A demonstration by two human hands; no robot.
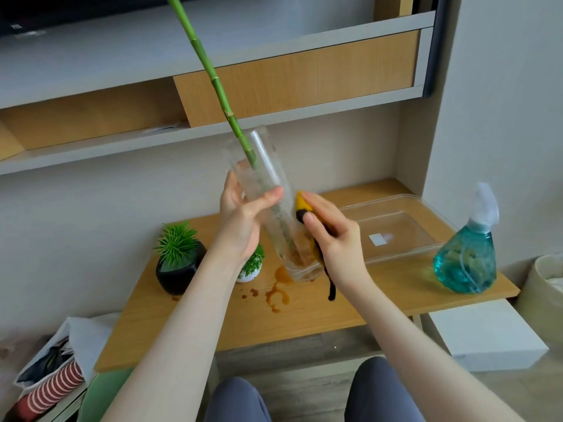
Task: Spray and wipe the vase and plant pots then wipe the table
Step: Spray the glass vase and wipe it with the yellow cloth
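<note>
Knees (240, 400) tucked under the counter (304, 312), a person's left hand (240, 214) grips the tilted vase (268, 196) aloft while right-hand (332, 239) fingers pinch a cloth (304, 208) against it; black pot (179, 269), white pot (251, 266) and brown spill (278, 290) seemingly await wiping.

The bamboo stalk (213, 77) runs out past the top edge, so its upper end is unseen. The left forearm covers most of the small white pot (250, 271). The cloth (304, 208) is largely hidden under the right hand (332, 239). The woven basket (548, 287) is cut by the right edge. The dark screen (45, 16) at top left is cropped.
</note>
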